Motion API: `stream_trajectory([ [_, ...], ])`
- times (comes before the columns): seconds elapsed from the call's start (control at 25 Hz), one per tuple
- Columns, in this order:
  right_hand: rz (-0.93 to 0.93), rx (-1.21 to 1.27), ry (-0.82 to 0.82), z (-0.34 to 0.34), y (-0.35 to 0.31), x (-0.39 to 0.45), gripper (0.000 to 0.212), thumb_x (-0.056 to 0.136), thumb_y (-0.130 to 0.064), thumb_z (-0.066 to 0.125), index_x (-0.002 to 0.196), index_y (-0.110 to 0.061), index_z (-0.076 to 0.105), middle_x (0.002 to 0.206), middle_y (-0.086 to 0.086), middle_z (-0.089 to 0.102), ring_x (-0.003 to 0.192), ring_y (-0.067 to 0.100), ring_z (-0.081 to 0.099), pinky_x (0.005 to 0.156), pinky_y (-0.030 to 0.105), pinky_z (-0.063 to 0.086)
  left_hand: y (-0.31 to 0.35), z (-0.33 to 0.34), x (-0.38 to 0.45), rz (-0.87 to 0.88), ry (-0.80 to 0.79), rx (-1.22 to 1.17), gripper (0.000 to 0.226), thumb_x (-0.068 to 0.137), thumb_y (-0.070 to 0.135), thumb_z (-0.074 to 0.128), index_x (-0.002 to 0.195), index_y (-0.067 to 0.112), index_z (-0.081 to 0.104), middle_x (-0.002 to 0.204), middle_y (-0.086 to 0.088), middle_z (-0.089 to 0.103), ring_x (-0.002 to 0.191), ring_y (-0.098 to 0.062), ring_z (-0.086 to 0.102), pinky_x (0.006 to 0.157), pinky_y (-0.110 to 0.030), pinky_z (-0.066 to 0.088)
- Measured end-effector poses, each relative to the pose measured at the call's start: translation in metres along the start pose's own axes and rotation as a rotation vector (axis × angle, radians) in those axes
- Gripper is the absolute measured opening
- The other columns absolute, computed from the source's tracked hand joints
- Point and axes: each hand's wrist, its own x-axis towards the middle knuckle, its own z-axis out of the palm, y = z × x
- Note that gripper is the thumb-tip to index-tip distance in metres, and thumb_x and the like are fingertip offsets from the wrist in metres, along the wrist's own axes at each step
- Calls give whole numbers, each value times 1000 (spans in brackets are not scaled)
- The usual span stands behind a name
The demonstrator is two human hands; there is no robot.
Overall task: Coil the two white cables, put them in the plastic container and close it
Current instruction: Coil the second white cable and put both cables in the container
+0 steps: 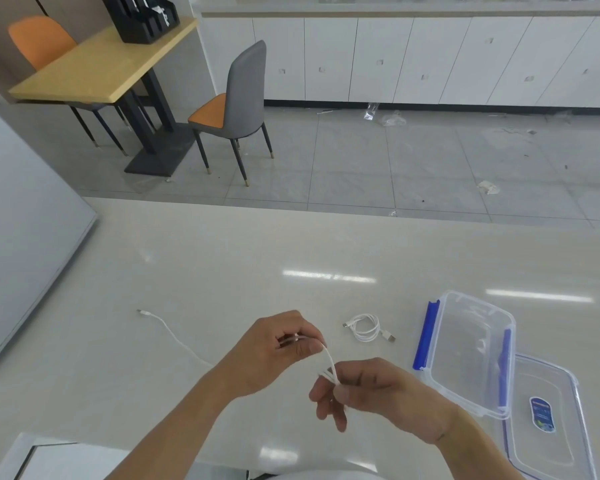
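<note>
On the table (222, 258), a loose white cable (174, 336) trails from the left into the left hand (274, 351), which pinches it; the right hand (368, 393) grips its gathered loops. Further right lie a coiled cable (366, 328), the open plastic container (471, 351) and its lid (548, 431).

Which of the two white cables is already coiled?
The coiled cable lying on the table between the hands and the plastic container. The other cable is held in both hands, its tail trailing loose to the left.
</note>
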Motion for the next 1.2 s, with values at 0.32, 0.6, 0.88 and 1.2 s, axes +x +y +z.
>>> stream_trajectory([
  [0.32,-301,429,317,7,1,11,33,97,-19,53,118,1,68,103,17,72,93,26,68,89,32,55,-24,54,-7,-122,153,-123,30,93,54,50,77,32,64,59,13,52,56,-5,45,60,-16,36],
  [0.6,-362,335,645,1,10,22,38,99,6,46,130,-12,62,126,8,71,119,24,66,100,30,52,-21,78,-18,-176,88,38,22,100,36,49,84,32,64,50,11,46,48,-6,37,49,-17,30],
  [0.88,-116,-262,586,1,23,19,31,100,5,47,120,-15,62,117,-8,68,105,11,68,96,31,56,5,42,-15,-152,58,227,19,96,36,57,83,25,67,53,16,51,49,-6,42,54,-21,32],
  [1.2,40,-342,257,0,12,4,19,100,-16,53,112,-17,68,106,-9,73,89,12,70,91,29,55,34,-12,-5,-1,-26,436,19,90,45,67,82,27,68,77,16,62,73,-7,57,65,-18,43],
])
